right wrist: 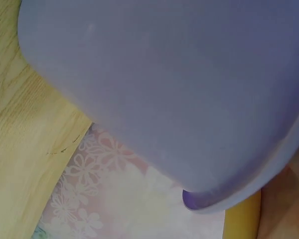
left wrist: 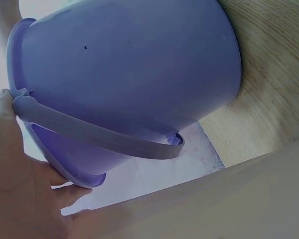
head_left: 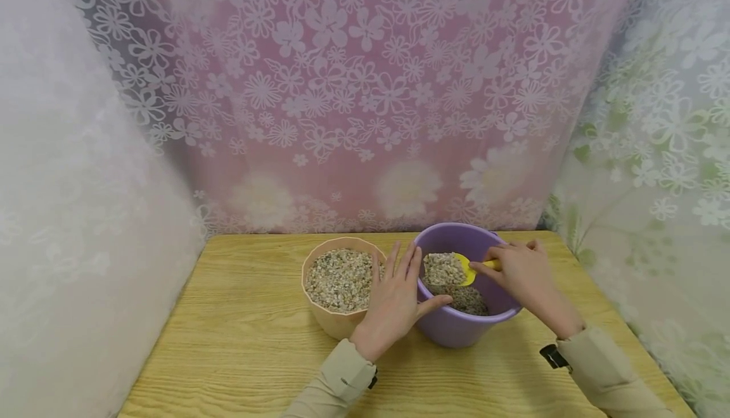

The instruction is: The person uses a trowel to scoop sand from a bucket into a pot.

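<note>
A purple bucket [head_left: 454, 332] stands on the table with a layer of gravel-like grains [head_left: 470, 302] at its bottom. My right hand [head_left: 521, 275] grips the handle of a yellow scoop [head_left: 466, 268], which is heaped with pale grains [head_left: 443, 268] and held inside the bucket's mouth. Fingers spread and straight, my left hand [head_left: 396, 294] rests on the bucket's near-left rim. In the left wrist view the left hand [left wrist: 20, 184] touches the rim beside the bucket's hanging handle [left wrist: 99, 137]. Left of the bucket sits a peach tub [head_left: 331, 323] full of similar grains, partly hidden by that hand.
The wooden table [head_left: 239, 316] reaches back to a pink flowered curtain [head_left: 353, 120]. Pale flowered curtains also hang at the left [head_left: 85, 215] and right [head_left: 656, 183] sides.
</note>
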The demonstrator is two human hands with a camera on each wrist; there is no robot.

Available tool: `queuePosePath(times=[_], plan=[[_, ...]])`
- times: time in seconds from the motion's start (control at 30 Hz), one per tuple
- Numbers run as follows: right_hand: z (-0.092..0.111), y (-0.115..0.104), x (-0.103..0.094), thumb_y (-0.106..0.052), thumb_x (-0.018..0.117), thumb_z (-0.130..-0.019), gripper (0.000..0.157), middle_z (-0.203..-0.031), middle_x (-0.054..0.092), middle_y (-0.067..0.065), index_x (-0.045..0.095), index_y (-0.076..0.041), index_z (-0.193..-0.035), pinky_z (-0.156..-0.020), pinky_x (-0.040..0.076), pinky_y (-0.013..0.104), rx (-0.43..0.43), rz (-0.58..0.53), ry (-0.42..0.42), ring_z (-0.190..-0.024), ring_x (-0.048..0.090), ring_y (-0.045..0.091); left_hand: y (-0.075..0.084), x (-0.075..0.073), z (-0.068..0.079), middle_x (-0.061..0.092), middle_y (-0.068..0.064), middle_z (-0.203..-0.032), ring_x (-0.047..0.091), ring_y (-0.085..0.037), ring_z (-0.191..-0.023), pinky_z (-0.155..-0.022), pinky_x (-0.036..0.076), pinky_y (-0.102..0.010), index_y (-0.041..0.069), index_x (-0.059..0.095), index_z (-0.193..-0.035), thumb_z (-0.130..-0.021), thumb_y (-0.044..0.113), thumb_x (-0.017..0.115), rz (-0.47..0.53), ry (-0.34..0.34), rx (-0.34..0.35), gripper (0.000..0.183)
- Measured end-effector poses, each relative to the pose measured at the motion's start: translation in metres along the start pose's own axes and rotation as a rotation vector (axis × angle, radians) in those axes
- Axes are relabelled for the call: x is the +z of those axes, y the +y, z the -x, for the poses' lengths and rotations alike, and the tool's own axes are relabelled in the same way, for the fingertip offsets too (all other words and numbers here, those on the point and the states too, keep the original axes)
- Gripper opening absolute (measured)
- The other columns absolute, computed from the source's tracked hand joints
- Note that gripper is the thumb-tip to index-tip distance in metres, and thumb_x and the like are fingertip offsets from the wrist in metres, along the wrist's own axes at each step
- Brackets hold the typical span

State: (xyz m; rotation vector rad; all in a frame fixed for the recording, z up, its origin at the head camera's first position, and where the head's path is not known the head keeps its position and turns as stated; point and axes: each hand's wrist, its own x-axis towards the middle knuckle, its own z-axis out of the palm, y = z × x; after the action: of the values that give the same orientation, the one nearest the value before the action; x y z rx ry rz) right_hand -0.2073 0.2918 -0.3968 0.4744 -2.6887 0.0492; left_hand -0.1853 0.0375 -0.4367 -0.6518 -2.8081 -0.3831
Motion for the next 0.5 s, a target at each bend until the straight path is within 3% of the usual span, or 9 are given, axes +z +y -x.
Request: queuePosePath(times=[0.2, 0.5], plan=[[0.008, -0.004, -0.002, -0.047, 0.081, -0.081, 0.028, -0.058, 0.059, -0.006, 0.074, -0.021, -0.072, -0.072, 0.036, 0.048, 0.029, 0.025, 0.1, -0.059, 0.051, 0.017, -0.001, 0.0, 0.0, 0.022, -0.005, -0.168, 0.007, -0.026, -0.157, -0.123, 0.001, -0.061, 0.013, 0.025, -0.162, -0.09, 0.084, 0.029, 0.011, -0.002, -0.002, 0.101], [0.014, -0.004, -0.001, -0.045, 0.082, -0.079, 0.027, -0.051, 0.056, -0.007, 0.075, -0.02, -0.07, -0.071, 0.035, 0.049, 0.06, 0.02, 0.154, -0.058, 0.05, 0.019, 0.0, 0.0, 0.001, 0.021, -0.005, -0.168, 0.008, -0.027, -0.157, -0.123, 0.006, -0.062, 0.012, 0.025, -0.162, -0.09, 0.083, 0.031, 0.022, 0.007, 0.003, 0.101]])
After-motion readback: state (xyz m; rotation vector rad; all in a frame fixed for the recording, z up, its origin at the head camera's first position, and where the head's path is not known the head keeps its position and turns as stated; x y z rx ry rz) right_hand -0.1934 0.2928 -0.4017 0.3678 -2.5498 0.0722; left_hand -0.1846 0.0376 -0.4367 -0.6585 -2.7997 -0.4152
